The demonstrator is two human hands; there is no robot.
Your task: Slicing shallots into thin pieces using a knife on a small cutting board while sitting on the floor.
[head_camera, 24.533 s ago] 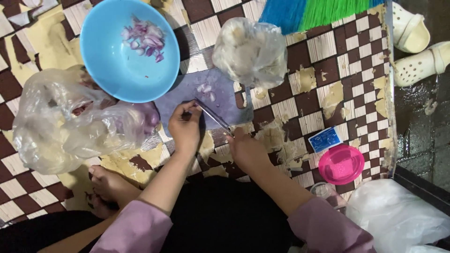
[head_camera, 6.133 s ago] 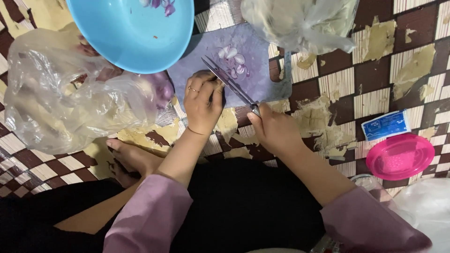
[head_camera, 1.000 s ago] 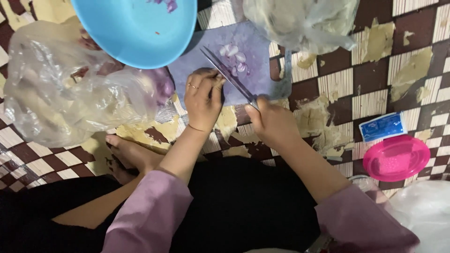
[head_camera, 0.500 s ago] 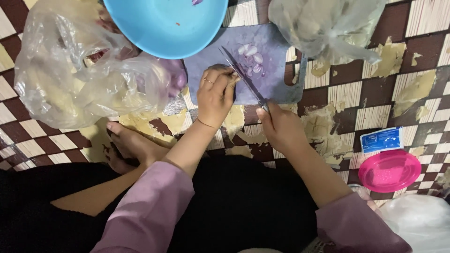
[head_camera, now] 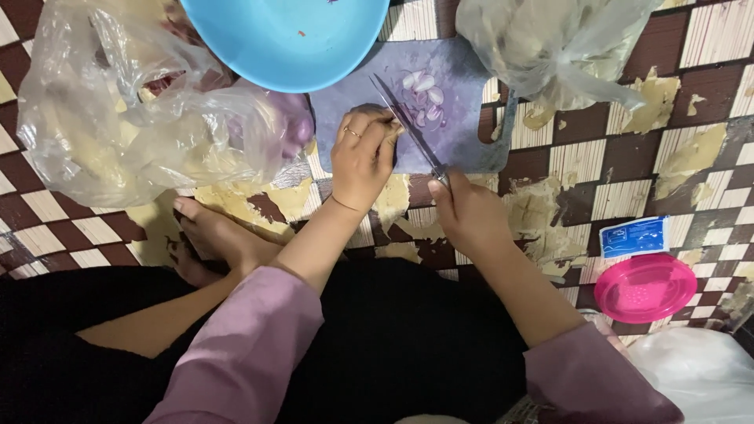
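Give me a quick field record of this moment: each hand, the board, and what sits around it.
left hand: pressing a small onion piece on the board
right hand: gripping the knife handle, blade angled beside the left fingers
cutting board: purple-grey, on the floor, sliced onion pieces on it
blue bowl: above the board
plastic bags: left and upper right
pink lid: far right

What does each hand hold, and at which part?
The right hand holds a knife by its handle. The left hand presses down on something on the cutting board; what it is cannot be told.
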